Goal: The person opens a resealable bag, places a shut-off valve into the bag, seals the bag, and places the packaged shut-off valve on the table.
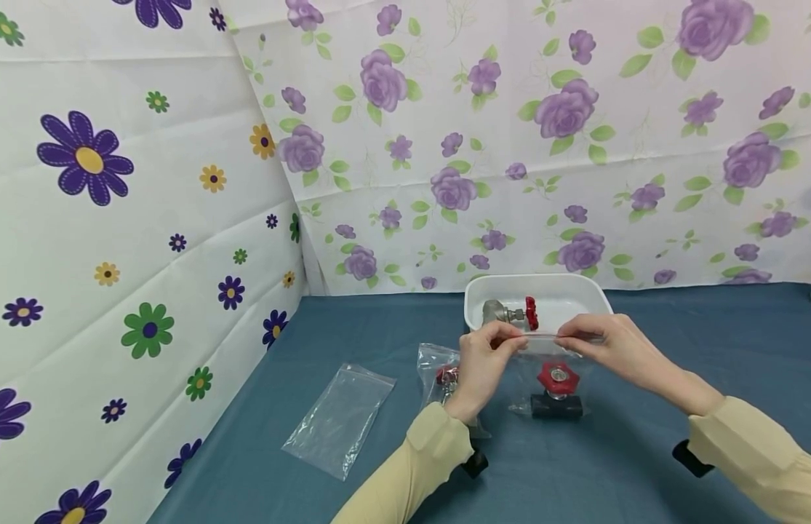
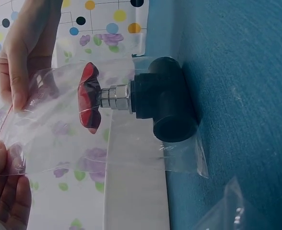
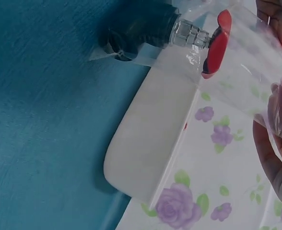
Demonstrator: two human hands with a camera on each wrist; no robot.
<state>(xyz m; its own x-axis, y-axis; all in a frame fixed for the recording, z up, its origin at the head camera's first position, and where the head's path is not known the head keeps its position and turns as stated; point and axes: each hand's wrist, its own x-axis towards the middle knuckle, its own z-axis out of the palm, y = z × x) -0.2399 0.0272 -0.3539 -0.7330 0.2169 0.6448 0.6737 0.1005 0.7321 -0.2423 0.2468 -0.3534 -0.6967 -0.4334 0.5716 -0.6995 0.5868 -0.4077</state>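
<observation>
Between both hands hangs a clear zip bag (image 2: 90, 148) with a red zip line along its top edge. Inside it stands a black tee-shaped valve (image 1: 557, 406) with a metal stem and a red handwheel (image 1: 558, 378). My left hand (image 1: 481, 362) pinches the bag's top edge at its left part, thumb against fingers. At the right part of the same edge, my right hand (image 1: 617, 349) pinches it too. The valve's black body is at the bottom of the bag, close over the blue cloth in the left wrist view.
Behind the hands a white tray (image 1: 575, 287) holds a metal valve (image 1: 500, 311) with a red handwheel. Another bagged valve (image 1: 446, 376) lies partly hidden by my left hand. A flat clear zip bag (image 1: 342, 418) lies on the blue cloth (image 1: 248, 466) further left.
</observation>
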